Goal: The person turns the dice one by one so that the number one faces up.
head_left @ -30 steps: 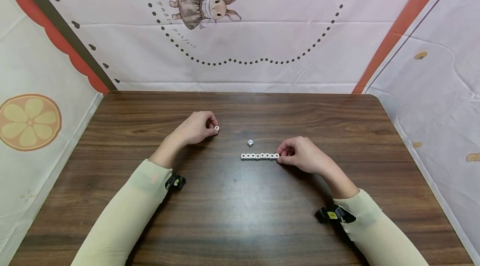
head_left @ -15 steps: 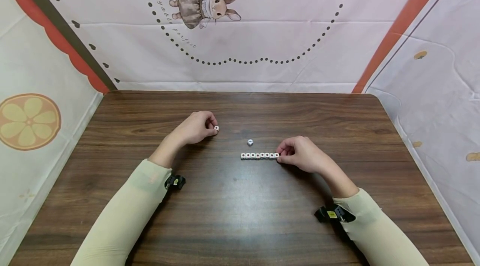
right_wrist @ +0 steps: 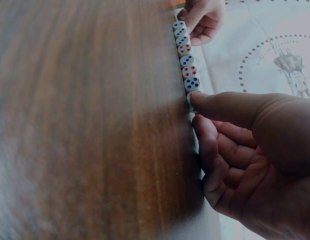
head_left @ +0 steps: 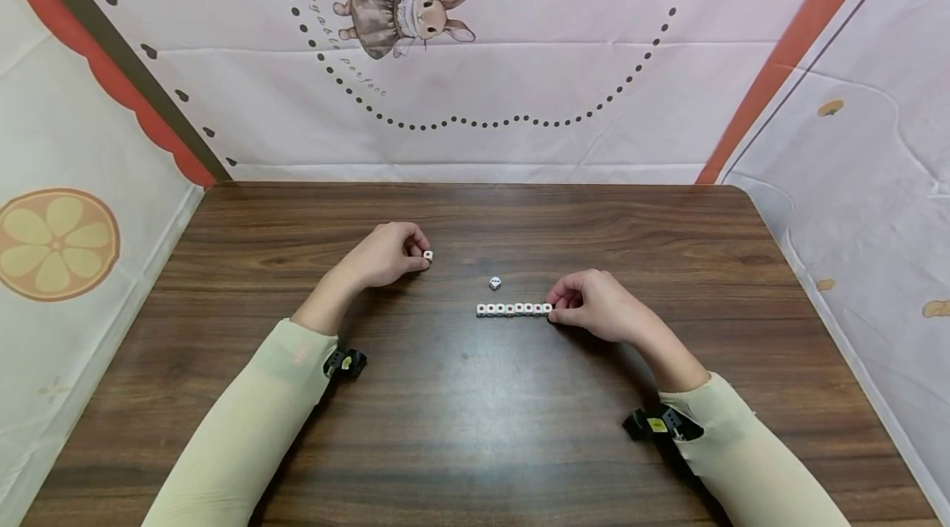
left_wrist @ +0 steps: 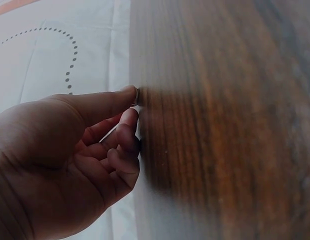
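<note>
My left hand [head_left: 384,255] pinches a white die [head_left: 428,256] between thumb and fingers, low over the table at the left. In the left wrist view the thumb mostly covers that die [left_wrist: 136,96]. To the right, my right hand [head_left: 597,306] has thumb and finger on the end die of a straight row of dice [head_left: 510,310]. The row's top faces each show one red dot. In the right wrist view the dice row [right_wrist: 186,61] shows blue and red pips on its sides, and the thumb partly hides the nearest die. A single die [head_left: 495,283] lies just behind the row, between the hands.
The dark wood table [head_left: 460,428] reaches back to a white cloth wall [head_left: 564,82] printed with a rabbit and dotted line. Similar printed cloth hangs at the left and right. Black wrist cameras [head_left: 345,363] are strapped at both sleeves.
</note>
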A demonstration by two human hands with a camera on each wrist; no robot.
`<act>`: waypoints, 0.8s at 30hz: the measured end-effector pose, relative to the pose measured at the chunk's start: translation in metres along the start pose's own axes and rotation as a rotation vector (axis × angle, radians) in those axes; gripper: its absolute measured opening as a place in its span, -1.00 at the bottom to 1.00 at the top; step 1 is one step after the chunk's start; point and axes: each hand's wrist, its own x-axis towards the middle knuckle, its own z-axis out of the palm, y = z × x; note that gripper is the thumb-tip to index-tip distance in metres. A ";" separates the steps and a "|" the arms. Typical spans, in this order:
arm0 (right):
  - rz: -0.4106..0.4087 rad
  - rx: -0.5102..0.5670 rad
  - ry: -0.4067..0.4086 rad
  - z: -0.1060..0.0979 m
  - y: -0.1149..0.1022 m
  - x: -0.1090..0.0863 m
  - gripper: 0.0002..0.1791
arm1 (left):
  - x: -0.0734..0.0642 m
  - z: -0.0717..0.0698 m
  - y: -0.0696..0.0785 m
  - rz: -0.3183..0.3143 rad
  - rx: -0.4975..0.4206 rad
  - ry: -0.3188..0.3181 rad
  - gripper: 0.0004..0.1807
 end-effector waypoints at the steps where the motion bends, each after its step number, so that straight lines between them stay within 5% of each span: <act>1: -0.002 0.000 0.000 0.000 0.000 0.000 -0.91 | 0.000 0.000 0.000 -0.002 0.000 0.000 -0.86; 15: -0.003 -0.001 -0.001 0.001 0.000 -0.001 -0.91 | -0.004 0.003 0.000 0.006 -0.015 0.006 -0.89; 24: -0.002 -0.002 0.000 0.001 0.001 0.000 -0.90 | -0.012 0.005 0.013 0.033 -0.015 0.002 -0.87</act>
